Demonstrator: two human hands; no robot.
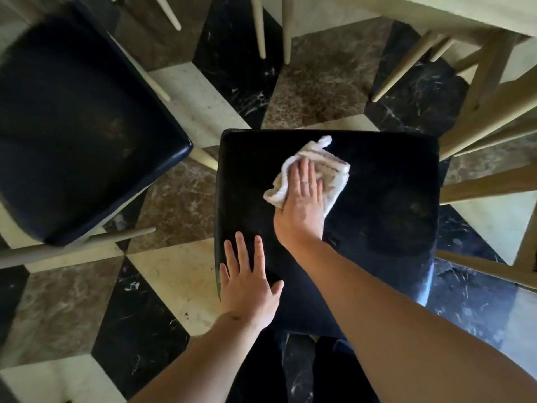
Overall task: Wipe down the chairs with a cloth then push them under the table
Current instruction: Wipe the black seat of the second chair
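Mid-frame, my flat right hand [302,199] presses the crumpled white cloth [313,173] onto the black padded chair seat [377,213]; my flat left hand [247,283] steadies it, or it could skid.

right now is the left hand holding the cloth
No, the white cloth lies under the flat right hand on the black chair seat, while the left hand rests bare on the seat's near edge.

Dining area, looks like home or eatery, can't tell which. Two chairs with black padded seats: one dead centre [377,216], another off to left [81,126], both on pale tapered wooden legs. Pale wooden worktop [465,10] edges in top right. Floor [180,199] polished marble, patterned in black, brown and cream diamonds.
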